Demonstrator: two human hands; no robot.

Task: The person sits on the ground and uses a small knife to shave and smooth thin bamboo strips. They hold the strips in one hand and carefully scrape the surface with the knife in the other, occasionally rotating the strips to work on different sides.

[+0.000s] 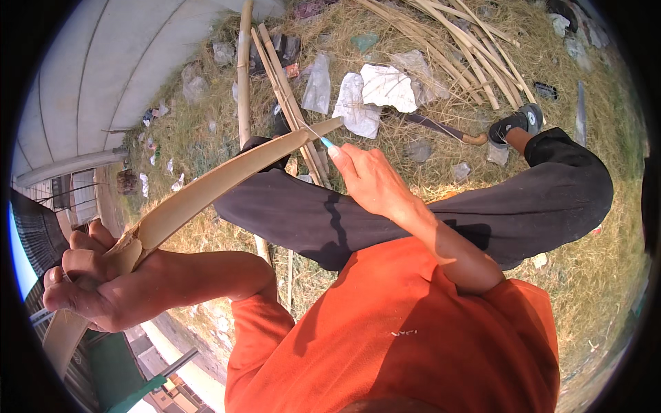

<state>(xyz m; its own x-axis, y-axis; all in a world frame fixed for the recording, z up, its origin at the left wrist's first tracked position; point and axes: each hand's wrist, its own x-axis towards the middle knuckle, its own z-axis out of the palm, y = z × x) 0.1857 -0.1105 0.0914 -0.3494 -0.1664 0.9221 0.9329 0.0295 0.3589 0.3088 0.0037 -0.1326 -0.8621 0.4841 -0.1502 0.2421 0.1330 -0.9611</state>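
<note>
A long split bamboo strip (213, 180) runs slantwise from the lower left to the middle, its pale hollow inner side showing. My left hand (89, 279) is closed around it near its lower-left end, beside a rough, splintered node. In my right hand (375, 180) is a small knife (326, 142) with a light blue handle, mostly covered by my fingers. The thin blade reaches up and left to the strip near its far, narrower end; whether the edge has cut in, I cannot tell. The strip passes above my bent leg in dark trousers (289, 220).
A machete (441, 128) with a wooden handle lies on dry grass near my shoe (518, 124). White stones (389, 88) sit beyond my right hand. Several bamboo strips (475, 58) are piled at the far right. A bamboo pole (244, 72) lies ahead, left of thinner strips (281, 89).
</note>
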